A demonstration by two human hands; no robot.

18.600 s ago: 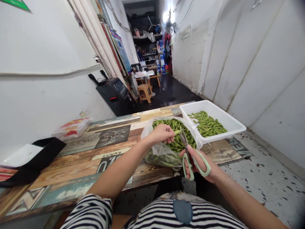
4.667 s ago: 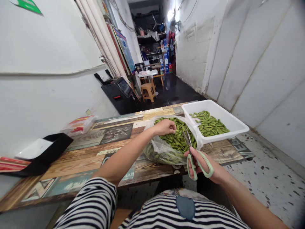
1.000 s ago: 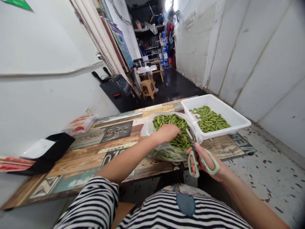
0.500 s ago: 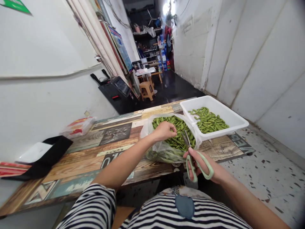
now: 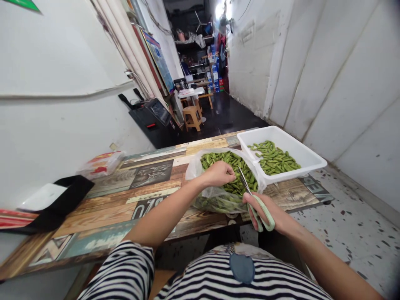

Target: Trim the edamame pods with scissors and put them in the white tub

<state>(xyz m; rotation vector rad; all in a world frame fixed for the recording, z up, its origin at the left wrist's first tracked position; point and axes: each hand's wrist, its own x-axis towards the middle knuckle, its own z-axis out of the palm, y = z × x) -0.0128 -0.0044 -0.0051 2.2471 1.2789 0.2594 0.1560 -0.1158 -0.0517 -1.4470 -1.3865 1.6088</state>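
A clear plastic bag [image 5: 194, 164] full of green edamame pods [image 5: 220, 157] stands open on the table. Over its mouth, my left hand [image 5: 221, 173] is closed in a pinch; whatever is between the fingertips blends with the pods behind. My right hand [image 5: 271, 208] grips scissors [image 5: 264, 214] with pale green handles at the bag's near right side. Their blades point up and away over the pods, nearly closed, with the tips close to my left fingertips. Right of the bag, a white plastic tray [image 5: 308, 156] holds more edamame pods [image 5: 276, 159].
The wood-patterned table [image 5: 106, 208] ends at a near edge close to my body. At its left lie a red and white plastic package [image 5: 103, 163] and a black strap-like item [image 5: 70, 200]. A stool [image 5: 191, 118] and a small table are farther back.
The scissor blades have come nearly together, and the handles have closed in my right hand. My left hand has shifted slightly right, nearer the blade tips.
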